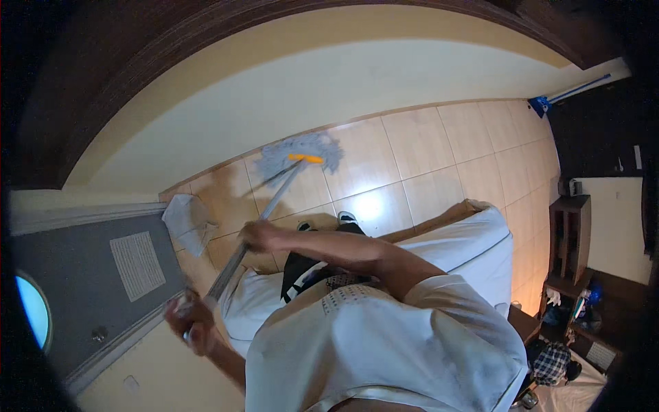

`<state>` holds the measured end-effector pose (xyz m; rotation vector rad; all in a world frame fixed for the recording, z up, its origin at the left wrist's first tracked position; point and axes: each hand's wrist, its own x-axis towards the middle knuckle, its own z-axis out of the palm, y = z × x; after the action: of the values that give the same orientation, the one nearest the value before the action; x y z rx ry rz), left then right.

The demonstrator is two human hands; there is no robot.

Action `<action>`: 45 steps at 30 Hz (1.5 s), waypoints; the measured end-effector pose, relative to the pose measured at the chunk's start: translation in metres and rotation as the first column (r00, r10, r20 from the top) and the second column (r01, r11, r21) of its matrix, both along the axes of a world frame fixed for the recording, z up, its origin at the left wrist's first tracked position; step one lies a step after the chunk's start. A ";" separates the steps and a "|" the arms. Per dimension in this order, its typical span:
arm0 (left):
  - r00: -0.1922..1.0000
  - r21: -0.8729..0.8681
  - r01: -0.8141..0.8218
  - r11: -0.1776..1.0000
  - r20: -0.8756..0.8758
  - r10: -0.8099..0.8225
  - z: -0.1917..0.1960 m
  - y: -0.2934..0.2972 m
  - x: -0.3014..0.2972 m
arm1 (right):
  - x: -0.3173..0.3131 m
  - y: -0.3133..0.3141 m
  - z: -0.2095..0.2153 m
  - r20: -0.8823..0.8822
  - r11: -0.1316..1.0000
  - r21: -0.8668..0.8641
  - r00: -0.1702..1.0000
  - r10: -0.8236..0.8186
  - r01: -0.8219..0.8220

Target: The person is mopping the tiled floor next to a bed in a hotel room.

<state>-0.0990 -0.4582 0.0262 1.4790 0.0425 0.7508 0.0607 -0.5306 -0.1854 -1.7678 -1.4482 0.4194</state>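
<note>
A mop reaches from my hands to the floor, its shaggy grey head (300, 152) spread on the tiles beside the wall and joined to the pole by an orange clamp (305, 158). My right hand (259, 235) is closed around the grey mop handle (280, 198) partway along it, with the forearm crossing in front of my body. Lower down at the left, my left hand (192, 321) grips the handle near its upper end; motion blurs its fingers a little. The pole slants from my left hand up toward the mop head.
A white bag (189, 223) lies on the floor by the grey door (89, 275). White-covered furniture (453, 247) stands close around my legs. At the far right are a blue broom (540, 105) and a dark wooden shelf (570, 237). A cream wall (329, 82) runs beyond the mop.
</note>
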 end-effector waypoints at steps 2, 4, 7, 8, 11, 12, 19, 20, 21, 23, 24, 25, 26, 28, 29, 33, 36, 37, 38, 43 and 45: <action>0.956 -0.069 -0.025 0.997 -0.293 0.004 -0.003 -0.010 0.022 | 0.031 -0.030 -0.002 -0.009 0.987 -0.159 0.999 -0.037 0.035; 0.857 -0.066 0.014 0.998 -0.514 -0.046 -0.014 -0.030 0.055 | 0.065 -0.069 -0.006 0.058 0.972 -0.215 0.995 -0.081 0.092; 0.910 -0.053 0.182 0.982 -0.370 -0.189 -0.040 -0.063 0.109 | 0.101 -0.119 -0.012 -0.013 0.937 -0.263 0.970 -0.241 0.229; 0.930 -0.062 0.282 0.957 -0.225 -0.289 -0.047 -0.068 0.124 | 0.109 -0.131 -0.014 0.004 0.918 -0.280 0.957 -0.291 0.280; 0.934 -0.133 0.296 0.946 -0.166 -0.316 -0.063 -0.071 0.131 | 0.122 -0.139 -0.021 0.110 0.868 -0.364 0.941 -0.320 0.337; 0.935 -0.145 0.285 0.947 -0.177 -0.309 -0.065 -0.064 0.125 | 0.122 -0.134 -0.023 0.158 0.852 -0.414 0.947 -0.279 0.320; 0.969 0.046 -0.077 0.996 -0.233 0.086 -0.006 -0.006 0.040 | 0.030 -0.025 -0.020 0.148 0.965 -0.202 0.979 -0.138 0.167; 0.986 -0.002 0.044 0.999 -0.163 -0.044 0.009 0.002 0.033 | 0.017 -0.001 -0.015 0.102 0.985 -0.159 0.994 -0.050 0.065; 0.984 0.095 0.105 0.990 -0.158 -0.089 0.025 0.009 0.027 | 0.007 0.016 -0.009 0.055 0.983 -0.179 0.997 0.055 -0.044; 0.993 0.252 0.060 0.966 -0.117 -0.031 0.041 0.009 0.021 | -0.007 0.033 0.007 0.060 0.997 -0.029 0.995 0.078 -0.076; 0.996 0.303 -0.006 0.953 -0.083 0.032 0.045 0.008 0.020 | -0.006 0.035 0.013 -0.069 0.992 0.030 0.990 0.121 -0.119; 0.998 0.327 -0.004 0.945 -0.065 0.027 0.046 0.006 0.022 | -0.003 0.037 0.019 -0.200 0.982 0.036 0.961 0.189 -0.186; 0.997 0.369 0.038 0.929 -0.072 -0.012 0.045 0.003 0.023 | -0.001 0.039 0.025 -0.313 0.968 0.107 0.916 0.249 -0.227; 0.989 0.458 0.105 0.883 -0.141 -0.045 0.042 -0.001 0.027 | -0.001 0.042 0.033 -0.226 0.954 -0.173 0.952 0.205 -0.246; 0.992 0.441 0.101 0.892 -0.107 -0.060 0.041 -0.002 0.028 | -0.002 0.043 0.033 -0.179 0.955 -0.202 0.967 0.180 -0.215; 0.983 0.371 0.182 0.911 -0.092 -0.159 0.048 0.005 0.032 | -0.016 0.037 0.014 -0.202 0.956 0.285 0.979 -0.002 0.061; 0.975 0.166 0.224 0.960 -0.035 -0.222 0.050 0.008 0.042 | -0.015 0.008 -0.003 -0.023 0.985 0.124 0.992 -0.121 0.123; 0.977 0.100 0.215 0.972 -0.009 -0.215 0.046 0.006 0.048 | -0.011 -0.002 -0.004 0.022 0.990 -0.020 0.990 -0.136 0.137; 0.980 0.044 0.199 0.979 0.007 -0.200 0.039 0.002 0.053 | -0.008 -0.015 -0.004 0.066 0.974 -0.165 0.987 -0.145 0.154; 0.898 -0.124 0.363 0.924 -0.219 -0.382 -0.019 -0.033 0.087 | 0.035 -0.123 -0.007 -0.069 0.847 -0.420 0.920 -0.386 0.325; 0.837 -0.205 0.410 0.889 -0.302 -0.456 -0.045 -0.053 0.097 | 0.049 -0.168 -0.014 0.004 0.846 -0.377 0.914 -0.405 0.376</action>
<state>-0.0024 -0.5110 -0.0191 1.4067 0.0183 0.1107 0.1093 -0.6985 -0.1993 -2.2636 -0.9552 0.5612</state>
